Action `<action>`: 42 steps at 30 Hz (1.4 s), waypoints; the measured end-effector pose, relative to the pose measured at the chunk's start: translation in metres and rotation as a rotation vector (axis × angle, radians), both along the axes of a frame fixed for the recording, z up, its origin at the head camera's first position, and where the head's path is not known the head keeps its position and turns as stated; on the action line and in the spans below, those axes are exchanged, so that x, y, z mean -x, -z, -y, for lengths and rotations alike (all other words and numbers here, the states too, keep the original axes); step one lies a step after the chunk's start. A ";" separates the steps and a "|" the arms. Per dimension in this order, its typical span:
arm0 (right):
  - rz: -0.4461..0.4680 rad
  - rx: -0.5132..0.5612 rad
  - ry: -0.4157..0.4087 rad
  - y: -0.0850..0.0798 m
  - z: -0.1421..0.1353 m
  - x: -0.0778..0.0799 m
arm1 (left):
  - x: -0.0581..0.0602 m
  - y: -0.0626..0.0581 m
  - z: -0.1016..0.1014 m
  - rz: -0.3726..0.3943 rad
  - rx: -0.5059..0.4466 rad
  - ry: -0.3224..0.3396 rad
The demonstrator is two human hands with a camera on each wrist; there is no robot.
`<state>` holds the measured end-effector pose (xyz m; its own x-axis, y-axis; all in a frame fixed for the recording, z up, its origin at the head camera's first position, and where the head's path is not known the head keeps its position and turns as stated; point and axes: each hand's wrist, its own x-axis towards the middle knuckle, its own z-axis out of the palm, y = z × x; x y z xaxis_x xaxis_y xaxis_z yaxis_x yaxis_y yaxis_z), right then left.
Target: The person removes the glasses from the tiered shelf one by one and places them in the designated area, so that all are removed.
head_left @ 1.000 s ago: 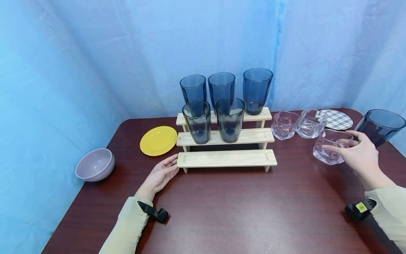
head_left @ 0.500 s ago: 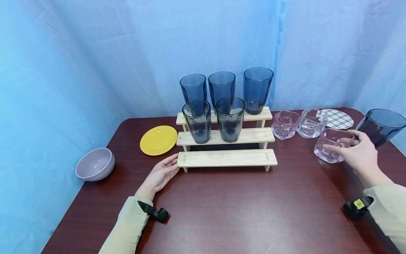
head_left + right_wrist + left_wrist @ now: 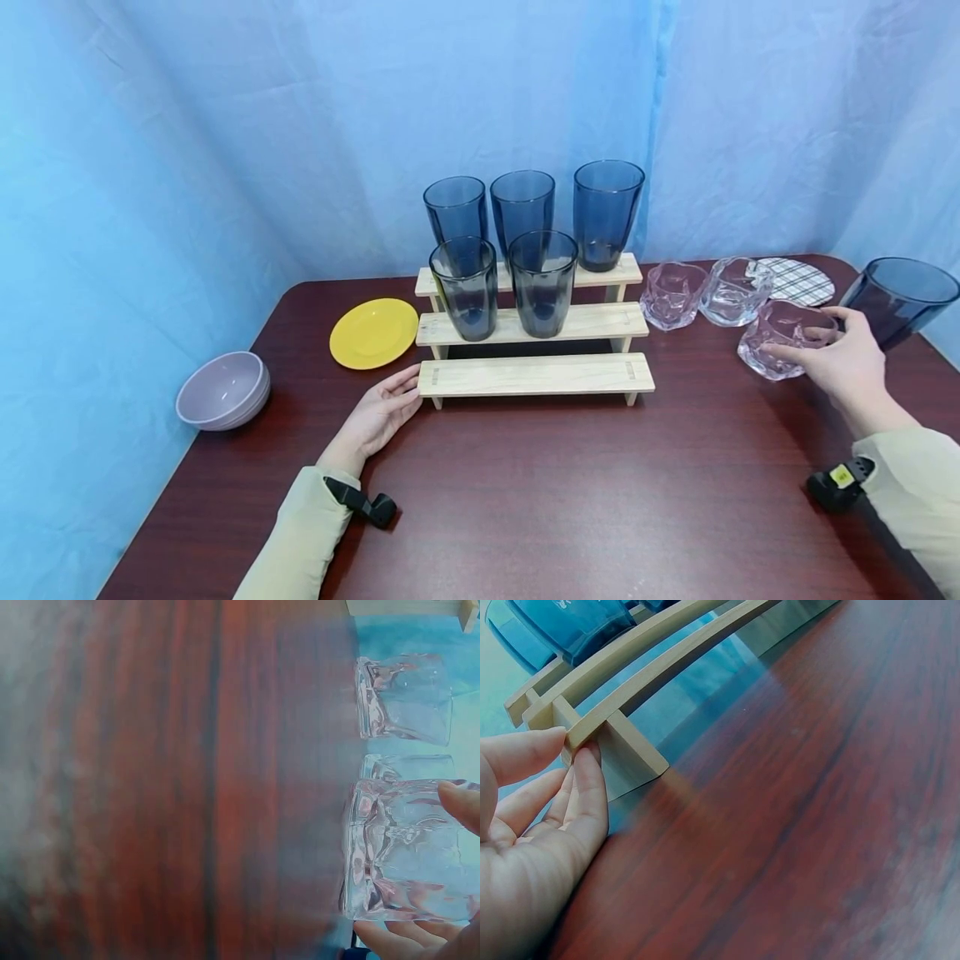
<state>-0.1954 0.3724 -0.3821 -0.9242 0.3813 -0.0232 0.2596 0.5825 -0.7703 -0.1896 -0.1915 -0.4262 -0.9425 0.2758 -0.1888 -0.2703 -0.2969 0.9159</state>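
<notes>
Pink-tinted clear glass sits in the grip of the right hand (image 3: 849, 367): a short faceted tumbler (image 3: 780, 325), upright, with the thumb on its near side and the fingers round the far side, parted only by the tumbler's width. Whether its base touches the dark red-brown wooden surface (image 3: 525, 500) cannot be told.

The left hand (image 3: 377, 415) pinches the left end of the lowest plank of a three-tier wooden riser (image 3: 536, 375), thumb on the plank's edge and fingers beneath, the grip nearly closed. On the riser, two tall smoky-blue glasses (image 3: 543, 292) stand on the middle tier and three more tall blue glasses (image 3: 609, 212) on the top one.

Just beyond the held tumbler, two similar short tumblers (image 3: 673, 296) stand side by side, right of the riser. Behind them lies a round checked mat (image 3: 798, 282); another tall blue glass (image 3: 903, 296) stands beyond the right hand. Left of the riser are a yellow plate (image 3: 373, 333) and, farther left, a lavender bowl (image 3: 222, 390).
</notes>
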 end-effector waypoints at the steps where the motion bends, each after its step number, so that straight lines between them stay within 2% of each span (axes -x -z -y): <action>1: 0.006 -0.009 -0.002 -0.001 0.000 -0.001 | 0.000 0.000 0.000 0.003 -0.003 -0.002; 9: 0.055 -0.067 -0.096 -0.008 -0.012 -0.004 | 0.000 0.000 0.000 0.003 -0.005 0.006; 14: 0.075 -0.117 -0.063 -0.005 -0.015 -0.001 | -0.001 -0.001 0.000 -0.001 -0.009 0.006; 16: 0.067 -0.174 -0.032 -0.003 -0.014 0.001 | 0.000 -0.001 0.000 -0.001 -0.007 0.006; 21: 0.046 -0.229 -0.035 -0.007 -0.010 -0.001 | 0.000 -0.001 0.000 0.000 -0.002 0.004; 31: 0.025 -0.260 -0.035 -0.011 -0.007 -0.004 | 0.000 0.000 0.000 0.002 0.016 0.008; 37: 0.019 -0.292 0.023 -0.009 -0.005 -0.001 | 0.000 -0.001 0.000 0.008 0.014 0.005; 42: 0.000 -0.291 0.034 -0.009 -0.004 -0.002 | -0.001 -0.002 -0.001 0.010 0.020 0.008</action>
